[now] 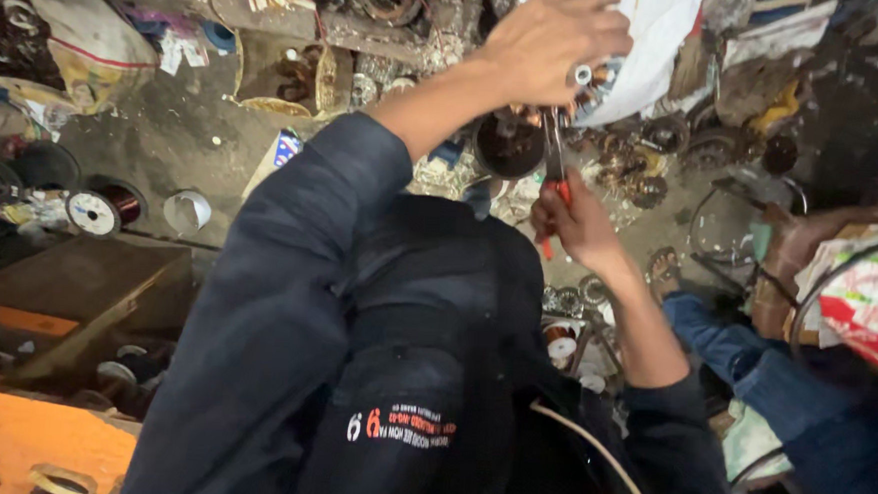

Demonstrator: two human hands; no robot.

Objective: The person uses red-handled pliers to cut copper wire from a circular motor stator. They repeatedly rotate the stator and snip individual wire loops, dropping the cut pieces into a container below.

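Left hand [550, 37] is up high, fingers curled over the top of a round stator [509, 145], gripping it by the rim. The stator hangs just under that hand, a dark metal ring with copper windings showing at its edge. Right hand [575, 224] sits just below and to the right of the stator, clenched around red-handled pliers [555, 168], and the pliers' metal nose is right up against the stator's right side. Whether the nose is biting on wire, I cannot tell; it is too small and dark there.

Both arms wear dark sleeves [276, 309], pushed back at the forearms. Well left of the stator, on the grimy floor, two wire spools [95, 211] lie beside a roll of white tape [188, 210]. Below those, far down-left of the stator, a wooden box [76, 288]. Right of the stator, more rusty motor parts [654, 158] in a heap. Further right and lower, another person's leg in blue jeans [754, 354], a sandalled foot [663, 269] near the scrap.
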